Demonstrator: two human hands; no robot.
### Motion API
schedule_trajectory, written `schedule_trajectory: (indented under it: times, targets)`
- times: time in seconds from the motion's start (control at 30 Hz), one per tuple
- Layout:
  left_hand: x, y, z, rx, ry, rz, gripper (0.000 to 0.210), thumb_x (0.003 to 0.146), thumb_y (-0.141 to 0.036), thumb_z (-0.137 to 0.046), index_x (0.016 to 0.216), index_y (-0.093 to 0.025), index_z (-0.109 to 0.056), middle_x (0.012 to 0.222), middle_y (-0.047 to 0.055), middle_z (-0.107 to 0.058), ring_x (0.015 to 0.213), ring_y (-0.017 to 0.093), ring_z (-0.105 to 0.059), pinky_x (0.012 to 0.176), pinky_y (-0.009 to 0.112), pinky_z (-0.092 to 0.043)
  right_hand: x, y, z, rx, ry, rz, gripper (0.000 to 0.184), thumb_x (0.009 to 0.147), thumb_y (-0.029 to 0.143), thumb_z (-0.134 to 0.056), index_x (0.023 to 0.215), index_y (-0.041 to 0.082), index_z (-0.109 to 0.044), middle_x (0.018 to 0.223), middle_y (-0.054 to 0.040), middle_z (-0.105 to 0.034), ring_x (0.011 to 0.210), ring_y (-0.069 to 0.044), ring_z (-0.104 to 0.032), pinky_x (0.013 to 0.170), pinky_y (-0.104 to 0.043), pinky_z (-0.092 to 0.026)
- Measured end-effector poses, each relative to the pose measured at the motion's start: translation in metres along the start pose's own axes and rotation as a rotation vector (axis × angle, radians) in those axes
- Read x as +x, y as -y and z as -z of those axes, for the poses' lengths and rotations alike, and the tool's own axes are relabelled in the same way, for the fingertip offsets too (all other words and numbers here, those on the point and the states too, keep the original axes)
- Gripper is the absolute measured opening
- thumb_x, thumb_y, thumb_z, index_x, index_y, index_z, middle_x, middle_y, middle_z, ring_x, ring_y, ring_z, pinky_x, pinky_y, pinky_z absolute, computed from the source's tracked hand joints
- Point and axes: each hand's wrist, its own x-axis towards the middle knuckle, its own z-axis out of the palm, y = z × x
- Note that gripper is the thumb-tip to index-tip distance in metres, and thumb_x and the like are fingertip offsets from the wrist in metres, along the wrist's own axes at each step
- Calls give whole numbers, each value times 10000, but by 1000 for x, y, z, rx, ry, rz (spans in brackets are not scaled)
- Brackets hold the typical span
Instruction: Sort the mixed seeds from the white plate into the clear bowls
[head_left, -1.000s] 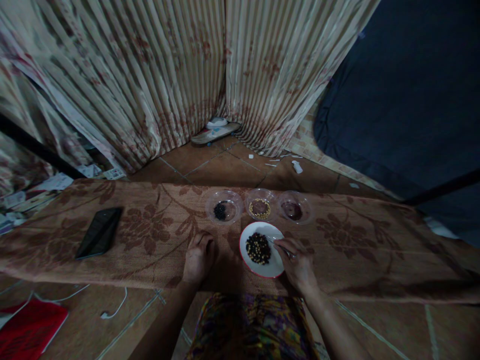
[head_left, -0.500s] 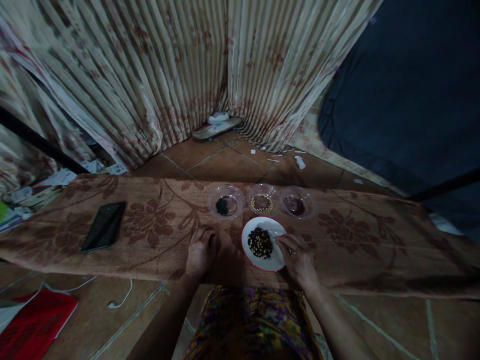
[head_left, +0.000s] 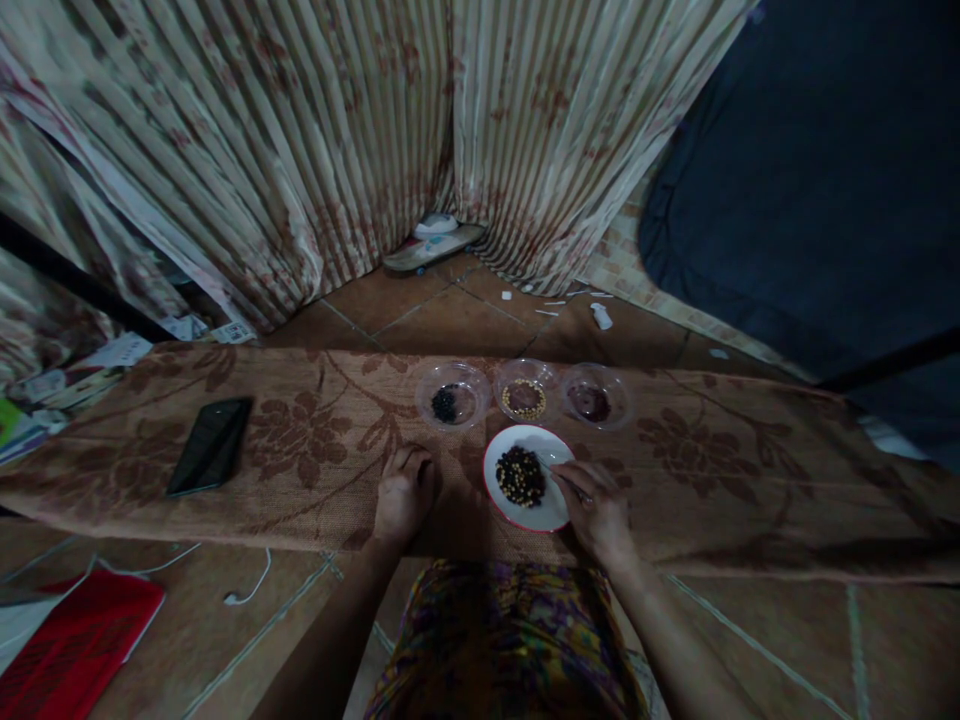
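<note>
My right hand (head_left: 596, 505) pinches slim metal tweezers (head_left: 546, 463) at the right side of a white plate (head_left: 551, 512) with a red rim. Their tip reaches toward a mixed pile of dark and yellow beans (head_left: 520, 477) on that plate. Resting on the cloth to the left of the plate, my left hand (head_left: 405, 495) is curled closed and holds nothing visible. Behind the plate stand three clear plastic bowls: one with black beans (head_left: 444, 404), one with yellow beans (head_left: 525, 399), and one with dark reddish beans (head_left: 598, 403).
A brown flowered cloth (head_left: 300, 500) covers the narrow table. On its left part lies a dark phone or tablet (head_left: 210, 445). Beyond the table are a skateboard (head_left: 435, 250), striped curtains (head_left: 360, 130) and white scraps on the tiled floor. A red bag (head_left: 97, 640) lies at lower left.
The whole view has shifted slightly. My right hand stays at the plate's right side with the tweezers, their tip close to the bean pile. My left hand keeps its place.
</note>
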Motion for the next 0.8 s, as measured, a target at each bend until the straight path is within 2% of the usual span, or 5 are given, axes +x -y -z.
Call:
schedule_trajectory:
  times: [0.2, 0.33, 0.57, 0.7, 0.8]
  targets:
    - [0, -1, 1, -3, -2, -9, 143, 926, -225, -497, 957, -212, -637, 996, 73, -656, 942, 214, -607, 885, 352, -518, 1, 0, 0, 33, -26, 4, 236, 961, 356, -558, 915, 249, -763, 894, -64, -748, 836, -217, -682, 787, -371, -554]
    - [-1, 3, -2, 9, -9, -18, 133, 929, -232, -506, 960, -216, -633, 1000, 72, -658, 942, 211, -618, 880, 347, -518, 6, 3, 13, 45, -81, -35, 208, 947, 354, -580, 931, 251, -760, 923, -63, -751, 856, -212, -684, 791, -366, -556]
    - [-1, 5, -2, 8, -14, -43, 125, 915, -220, -516, 974, -225, -625, 991, 67, -672, 937, 218, -627, 862, 356, -523, 50, -24, 56, -16, -359, -62, 213, 918, 352, -599, 885, 212, -756, 856, -77, -730, 829, -226, -665, 747, -370, -547]
    - [-1, 6, -3, -5, -38, -49, 120, 918, -220, -506, 965, -227, -617, 983, 67, -671, 919, 217, -633, 848, 357, -532, 66, -39, 63, 13, -372, -158, 255, 895, 392, -610, 873, 182, -752, 876, -105, -721, 805, -240, -662, 701, -372, -541]
    - [-1, 7, -3, -22, -32, -53, 128, 918, -214, -502, 982, -231, -612, 1002, 67, -671, 924, 217, -634, 847, 359, -536, 55, -27, 54, 98, -342, -214, 259, 886, 413, -625, 896, 187, -753, 914, -105, -728, 816, -236, -680, 724, -372, -548]
